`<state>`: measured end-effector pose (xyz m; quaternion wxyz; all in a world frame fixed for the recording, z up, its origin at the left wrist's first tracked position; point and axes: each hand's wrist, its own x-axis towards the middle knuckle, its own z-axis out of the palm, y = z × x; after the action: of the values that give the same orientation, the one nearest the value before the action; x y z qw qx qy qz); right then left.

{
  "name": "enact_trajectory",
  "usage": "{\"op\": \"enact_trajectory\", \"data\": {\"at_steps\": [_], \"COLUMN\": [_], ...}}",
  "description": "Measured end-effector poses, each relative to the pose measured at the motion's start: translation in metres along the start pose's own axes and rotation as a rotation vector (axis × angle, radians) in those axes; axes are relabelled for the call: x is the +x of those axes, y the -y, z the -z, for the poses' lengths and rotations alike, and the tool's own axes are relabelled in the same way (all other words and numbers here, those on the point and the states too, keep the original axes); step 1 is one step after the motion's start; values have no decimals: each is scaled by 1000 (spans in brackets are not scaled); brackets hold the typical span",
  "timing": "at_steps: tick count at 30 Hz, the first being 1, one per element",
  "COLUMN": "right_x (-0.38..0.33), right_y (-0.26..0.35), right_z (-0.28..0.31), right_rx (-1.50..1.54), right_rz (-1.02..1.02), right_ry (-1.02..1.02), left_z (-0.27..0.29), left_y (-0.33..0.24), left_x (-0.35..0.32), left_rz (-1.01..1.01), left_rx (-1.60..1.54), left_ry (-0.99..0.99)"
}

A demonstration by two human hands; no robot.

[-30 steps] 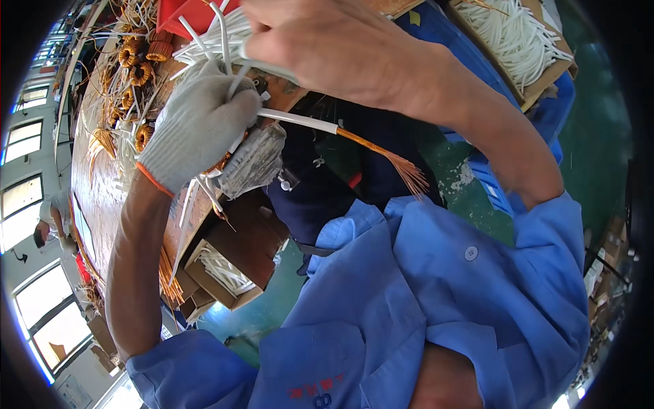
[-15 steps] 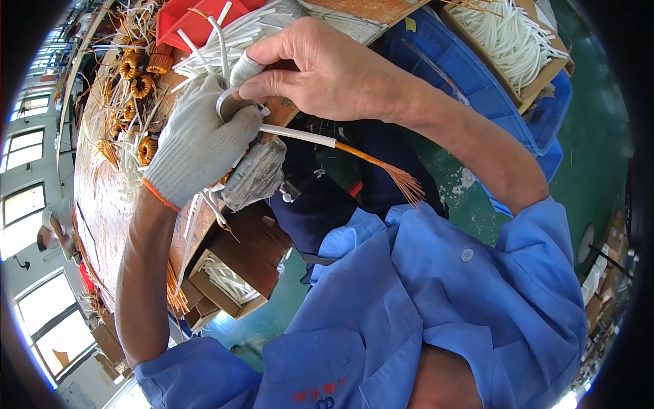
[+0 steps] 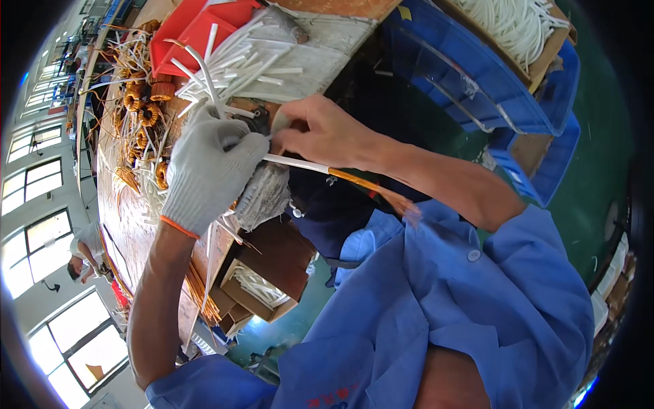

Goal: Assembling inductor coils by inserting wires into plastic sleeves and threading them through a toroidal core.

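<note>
My left hand [image 3: 214, 170] wears a white knit glove with an orange cuff and is closed, thumb pressed against the curled fingers. From under its thumb a copper wire bundle in a white sleeve [image 3: 300, 161] runs right, ending in bare copper strands [image 3: 371, 186]. Another white-sleeved wire [image 3: 204, 65] sticks up beyond the glove. My bare right hand [image 3: 323, 133] is closed beside the glove, with pale wrapping on a finger; what its fingertips pinch is hidden. Below the glove sits a grey, cloth-like wrapped block [image 3: 266, 198]. Whatever lies under the left palm is mostly covered.
Copper-wound ring coils [image 3: 148, 114] crowd the left of the workbench [image 3: 116, 198]. A red bin [image 3: 204, 34] and cut white tubes [image 3: 238, 68] lie at the far side. Blue crates [image 3: 470, 75] and a box of white tubing [image 3: 521, 34] stand right. Another box [image 3: 262, 290] sits below the bench.
My right hand has come down and in against the glove. The white loop it pinched is now hidden. The whole view has shifted, with the bench lower in the picture.
</note>
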<state>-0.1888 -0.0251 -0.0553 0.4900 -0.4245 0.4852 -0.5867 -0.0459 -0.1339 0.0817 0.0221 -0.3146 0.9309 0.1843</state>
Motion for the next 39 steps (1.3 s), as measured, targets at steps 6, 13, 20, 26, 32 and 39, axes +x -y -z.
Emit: {"op": "enact_trajectory", "data": {"at_steps": [6, 13, 20, 26, 32, 39], "right_x": [-48, -36, -43, -83, -30, 1], "right_y": [-31, -4, 56, 18, -7, 12], "right_z": [-12, -35, -53, -72, -16, -14], "right_rx": [-366, 1239, 1240, 653, 74, -192], "right_rz": [187, 85, -228, 170, 322, 347], "right_ry": [-276, -295, -159, 45, -158, -58], "left_z": [18, 18, 7, 12, -1, 5], "left_y": [-18, -17, 3, 15, -2, 6], "left_x": [25, 72, 53, -16, -21, -17], "left_rz": [165, 275, 391, -104, 50, 67], "left_rx": [163, -383, -666, -6, -25, -20], "left_ry": [287, 340, 11, -42, -111, -38]}}
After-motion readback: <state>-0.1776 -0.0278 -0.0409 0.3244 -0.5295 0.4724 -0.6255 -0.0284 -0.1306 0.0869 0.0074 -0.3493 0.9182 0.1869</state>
